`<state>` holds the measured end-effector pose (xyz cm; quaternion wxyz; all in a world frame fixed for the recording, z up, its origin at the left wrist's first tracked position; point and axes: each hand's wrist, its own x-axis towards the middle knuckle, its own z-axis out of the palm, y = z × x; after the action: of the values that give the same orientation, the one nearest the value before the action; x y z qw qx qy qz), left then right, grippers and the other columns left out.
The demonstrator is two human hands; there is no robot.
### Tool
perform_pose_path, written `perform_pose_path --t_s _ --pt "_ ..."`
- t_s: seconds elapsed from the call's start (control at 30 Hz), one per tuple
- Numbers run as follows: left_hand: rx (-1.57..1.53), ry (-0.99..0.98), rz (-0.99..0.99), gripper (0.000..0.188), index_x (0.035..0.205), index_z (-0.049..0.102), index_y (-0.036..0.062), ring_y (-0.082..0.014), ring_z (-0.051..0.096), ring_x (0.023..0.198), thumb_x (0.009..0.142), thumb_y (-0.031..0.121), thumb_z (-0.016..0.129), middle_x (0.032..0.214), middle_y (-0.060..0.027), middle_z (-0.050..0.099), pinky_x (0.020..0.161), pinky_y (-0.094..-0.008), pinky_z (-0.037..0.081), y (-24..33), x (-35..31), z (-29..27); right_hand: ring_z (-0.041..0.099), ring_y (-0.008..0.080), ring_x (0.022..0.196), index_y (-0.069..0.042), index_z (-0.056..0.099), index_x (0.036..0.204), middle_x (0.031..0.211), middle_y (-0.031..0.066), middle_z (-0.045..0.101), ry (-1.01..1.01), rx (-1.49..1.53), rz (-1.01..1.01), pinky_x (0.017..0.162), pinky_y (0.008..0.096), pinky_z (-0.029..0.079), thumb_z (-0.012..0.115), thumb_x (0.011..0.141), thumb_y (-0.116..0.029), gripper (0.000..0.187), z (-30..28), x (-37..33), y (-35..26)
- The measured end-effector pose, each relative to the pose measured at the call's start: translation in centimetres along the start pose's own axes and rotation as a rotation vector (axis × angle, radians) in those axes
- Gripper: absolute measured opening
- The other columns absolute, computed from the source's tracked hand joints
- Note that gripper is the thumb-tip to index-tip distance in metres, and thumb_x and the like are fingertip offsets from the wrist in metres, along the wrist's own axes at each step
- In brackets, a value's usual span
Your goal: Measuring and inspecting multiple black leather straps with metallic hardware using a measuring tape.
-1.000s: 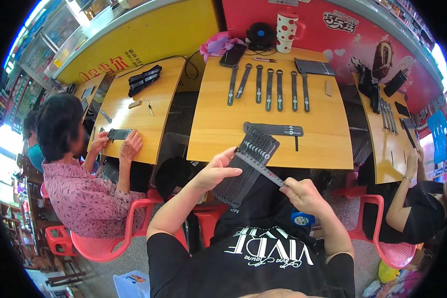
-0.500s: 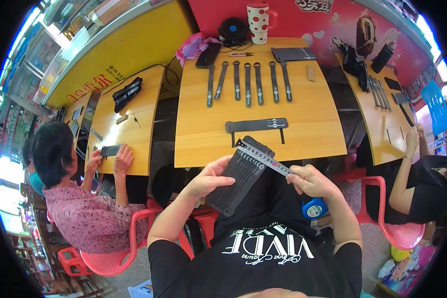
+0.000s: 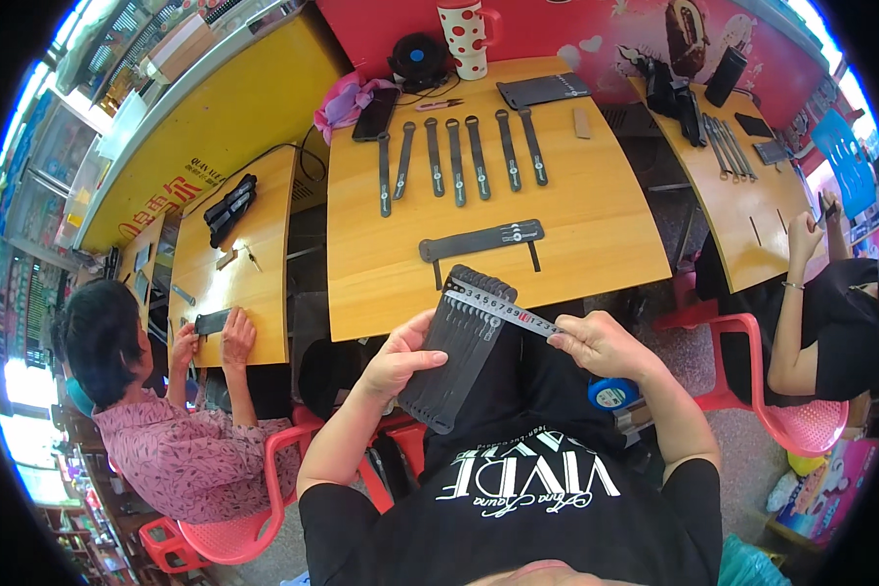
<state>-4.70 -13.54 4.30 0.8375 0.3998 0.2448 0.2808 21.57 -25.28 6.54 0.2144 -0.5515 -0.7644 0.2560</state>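
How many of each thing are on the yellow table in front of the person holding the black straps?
On the table:
Single black straps in a row: 7
Small stack of straps: 1
Spotted mug: 1
Black phone: 1
Pink cloth: 1
Dark flat sheet: 1
Total: 12

The left hand holds another strap bundle; the right hand holds a tape measure.
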Motion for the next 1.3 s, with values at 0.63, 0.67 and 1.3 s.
perform_pose_path --t_s 0.63,0.67,1.3 --pt "0.079 -0.010 -0.064 0.059 0.141 0.040 -0.0023 -0.0178 0.055 0.120 0.086 -0.006 0.060 0.130 -0.0113 0.057 0.104 -0.0329 0.042 1.4 -2.4 -0.3 0.047 0.0144 0.044 -0.002 0.051 0.077 0.049 0.0055 0.046 -0.227 0.572 0.196 0.047 0.0298 0.039 0.053 0.099 -0.018 0.027 -2.5 0.7 2.1" --pt "0.075 0.000 -0.079 0.059 0.140 0.040 -0.0023 -0.0193 0.056 0.120 0.085 -0.008 0.060 0.128 -0.0126 0.058 0.104 -0.0340 0.042 1.4 -2.4 -0.3 0.047 0.0145 0.044 -0.002 0.052 0.078 0.049 0.0054 0.046 -0.249 0.567 0.192 0.047 0.0297 0.039 0.052 0.099 -0.018 0.026 -2.8 1.0 2.3" --pt "-0.074 -0.034 0.069 0.060 0.141 0.041 -0.0013 -0.0201 0.056 0.120 0.084 -0.007 0.060 0.131 -0.0127 0.057 0.104 -0.0349 0.042 -1.5 0.5 2.5 0.052 0.0241 0.045 -0.003 0.051 0.079 0.051 0.0114 0.048 -0.269 0.400 0.113 0.048 0.0337 0.041 0.053 0.099 -0.024 0.029 -7.5 2.8 5.8"
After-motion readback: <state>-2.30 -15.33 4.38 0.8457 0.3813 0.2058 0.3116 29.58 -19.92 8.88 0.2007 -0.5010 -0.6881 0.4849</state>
